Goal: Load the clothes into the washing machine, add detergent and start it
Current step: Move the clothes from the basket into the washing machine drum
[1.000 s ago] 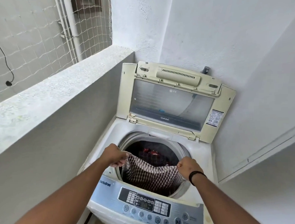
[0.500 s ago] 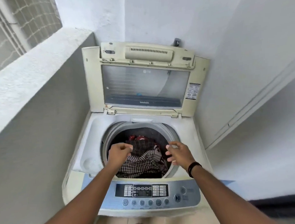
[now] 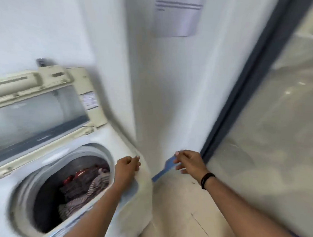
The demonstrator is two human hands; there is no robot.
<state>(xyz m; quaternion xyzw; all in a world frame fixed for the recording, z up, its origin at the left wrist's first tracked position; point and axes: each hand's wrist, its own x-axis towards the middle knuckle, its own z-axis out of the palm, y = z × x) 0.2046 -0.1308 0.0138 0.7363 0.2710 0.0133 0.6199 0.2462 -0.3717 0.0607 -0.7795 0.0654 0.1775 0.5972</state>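
The top-loading washing machine [image 3: 106,136] fills the left of the blurred view with its lid [image 3: 35,104] raised. Checked and red clothes [image 3: 85,186] lie in the drum. My left hand [image 3: 127,166] hovers over the machine's right edge, fingers loosely curled, holding nothing. My right hand [image 3: 188,161], with a black wristband, is out past the machine over the floor, fingers loosely bent and empty. No detergent is in view.
A white wall [image 3: 168,82] with a paper notice [image 3: 178,11] stands right of the machine. A dark-framed glass door [image 3: 271,131] is further right. A blue strip [image 3: 165,170] lies low by the wall, above the tiled floor [image 3: 183,206].
Both hands let go of the checked cloth, which now lies in the drum. My head has turned to the right, and both hands have moved right, away from the drum opening.
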